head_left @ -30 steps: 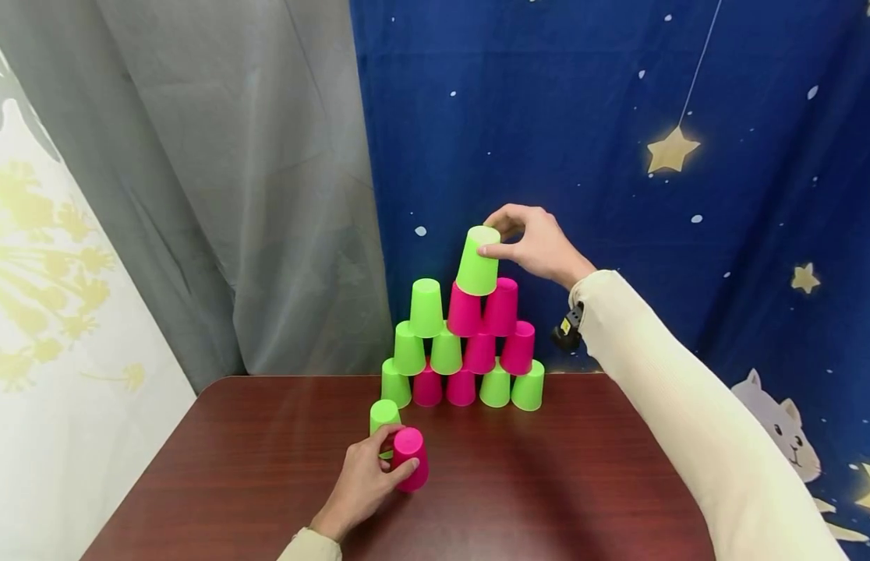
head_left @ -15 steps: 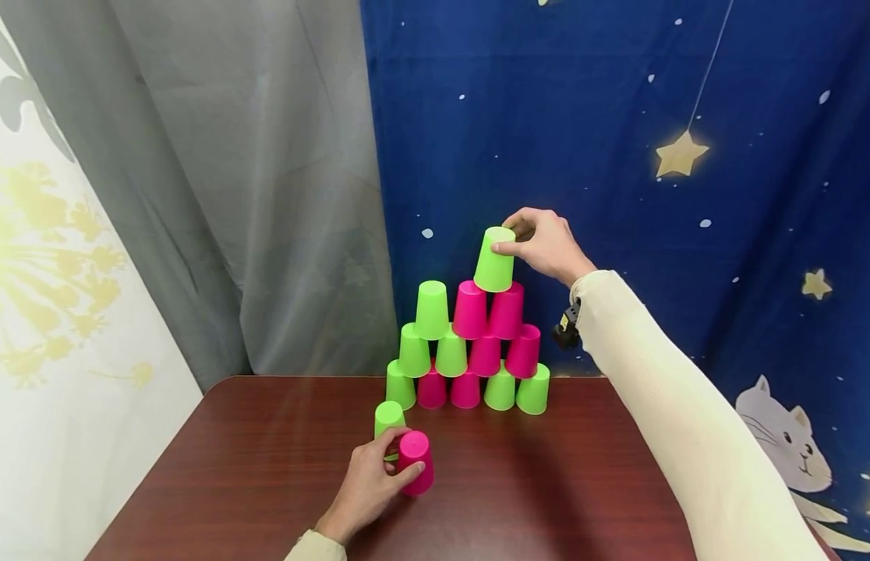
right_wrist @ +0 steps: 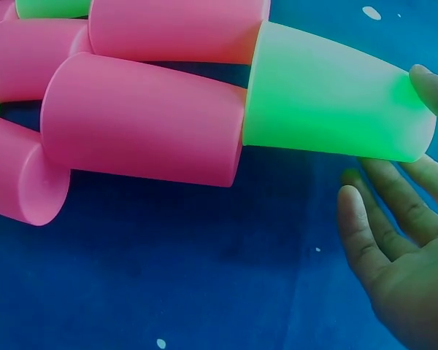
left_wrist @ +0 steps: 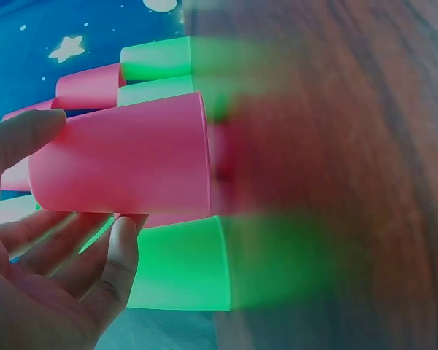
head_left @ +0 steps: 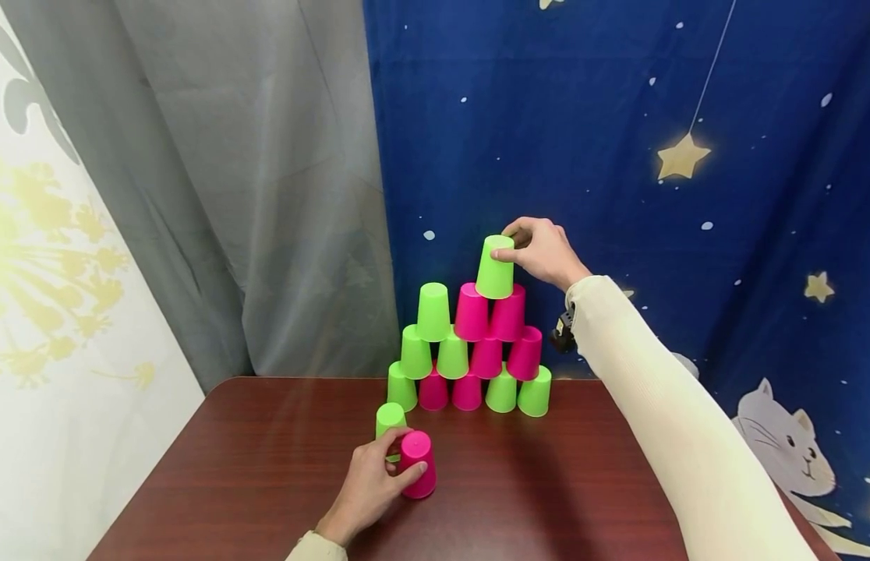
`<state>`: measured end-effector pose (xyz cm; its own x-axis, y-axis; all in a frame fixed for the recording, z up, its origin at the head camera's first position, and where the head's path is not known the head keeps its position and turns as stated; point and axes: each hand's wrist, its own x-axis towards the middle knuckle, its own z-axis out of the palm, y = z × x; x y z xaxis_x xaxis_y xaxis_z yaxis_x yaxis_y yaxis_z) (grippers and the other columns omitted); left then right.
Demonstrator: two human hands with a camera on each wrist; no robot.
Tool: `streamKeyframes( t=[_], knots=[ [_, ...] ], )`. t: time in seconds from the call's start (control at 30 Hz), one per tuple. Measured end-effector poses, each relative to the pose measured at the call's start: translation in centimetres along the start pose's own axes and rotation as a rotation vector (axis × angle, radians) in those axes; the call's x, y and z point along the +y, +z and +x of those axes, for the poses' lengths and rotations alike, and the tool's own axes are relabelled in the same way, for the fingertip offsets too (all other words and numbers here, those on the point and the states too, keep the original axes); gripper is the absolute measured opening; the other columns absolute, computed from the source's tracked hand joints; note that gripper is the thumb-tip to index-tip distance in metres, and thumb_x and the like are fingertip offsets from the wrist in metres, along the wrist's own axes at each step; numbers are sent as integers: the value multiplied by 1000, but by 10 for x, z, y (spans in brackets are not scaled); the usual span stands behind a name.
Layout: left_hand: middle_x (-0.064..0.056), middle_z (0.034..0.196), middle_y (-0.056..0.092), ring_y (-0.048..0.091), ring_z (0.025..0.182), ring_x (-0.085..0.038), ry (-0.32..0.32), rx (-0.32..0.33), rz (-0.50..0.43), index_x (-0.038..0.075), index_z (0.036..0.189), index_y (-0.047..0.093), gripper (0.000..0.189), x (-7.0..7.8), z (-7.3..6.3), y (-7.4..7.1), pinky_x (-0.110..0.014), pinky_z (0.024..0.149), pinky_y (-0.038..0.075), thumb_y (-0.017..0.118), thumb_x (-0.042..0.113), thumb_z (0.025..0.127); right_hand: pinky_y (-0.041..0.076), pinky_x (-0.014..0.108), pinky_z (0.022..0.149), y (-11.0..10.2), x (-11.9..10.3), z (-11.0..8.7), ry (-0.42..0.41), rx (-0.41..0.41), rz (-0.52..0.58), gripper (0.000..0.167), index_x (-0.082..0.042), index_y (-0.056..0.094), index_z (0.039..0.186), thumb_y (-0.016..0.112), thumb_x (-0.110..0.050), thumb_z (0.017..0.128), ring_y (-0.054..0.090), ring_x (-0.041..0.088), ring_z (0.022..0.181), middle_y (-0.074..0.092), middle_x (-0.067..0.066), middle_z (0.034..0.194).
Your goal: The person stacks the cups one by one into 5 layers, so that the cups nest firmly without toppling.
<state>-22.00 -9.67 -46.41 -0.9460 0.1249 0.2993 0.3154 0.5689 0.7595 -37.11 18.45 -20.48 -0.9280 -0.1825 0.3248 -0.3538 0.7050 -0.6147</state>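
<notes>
In the head view, my right hand [head_left: 543, 253] pinches an upside-down green cup [head_left: 493, 280] by its upper part, thumb in front. Its rim meets two pink cups, the nearer pink cup [head_left: 472, 313] and the pink cup [head_left: 508, 315] at the right, as the right wrist view also shows. Below them rises a pyramid of green and pink cups, with one more green cup [head_left: 433, 312] in the third row. My left hand [head_left: 365, 487] grips an upside-down pink cup [head_left: 422, 483] on the table. Another green cup [head_left: 390, 417] stands just behind it, partly hidden by the fingers.
The brown wooden table [head_left: 267, 460] carries everything, and the pyramid stands near its back edge. A grey curtain [head_left: 309, 234] and a blue star-patterned curtain [head_left: 589, 117] hang behind. My right forearm [head_left: 659, 397] reaches across the table's right side.
My right hand has carried the green cup rightward and then slightly down, over the gap between the two pink cups. My left hand stays at its pink cup. The head view has shifted a little.
</notes>
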Motion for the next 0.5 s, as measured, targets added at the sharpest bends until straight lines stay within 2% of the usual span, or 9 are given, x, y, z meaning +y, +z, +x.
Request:
streamKeyframes(
  t=[0.27,0.5],
  knots=[
    [10,97,73,66,87,-3,22,22,13,25,115,68,42,15,5,-12,-19,69,55,86,24,78,53,48,99,3,3,-1,-5,-10,-33,50,-9,58,133,71,-35,93,63,30,113,67,16,122],
    [13,97,72,65,83,-9,50,4,27,28,117,68,45,29,14,-33,-23,68,56,87,28,77,54,50,99,4,10,-8,-19,-4,-42,66,-10,47,145,72,-40,91,62,32,118,63,17,129]
  ],
)
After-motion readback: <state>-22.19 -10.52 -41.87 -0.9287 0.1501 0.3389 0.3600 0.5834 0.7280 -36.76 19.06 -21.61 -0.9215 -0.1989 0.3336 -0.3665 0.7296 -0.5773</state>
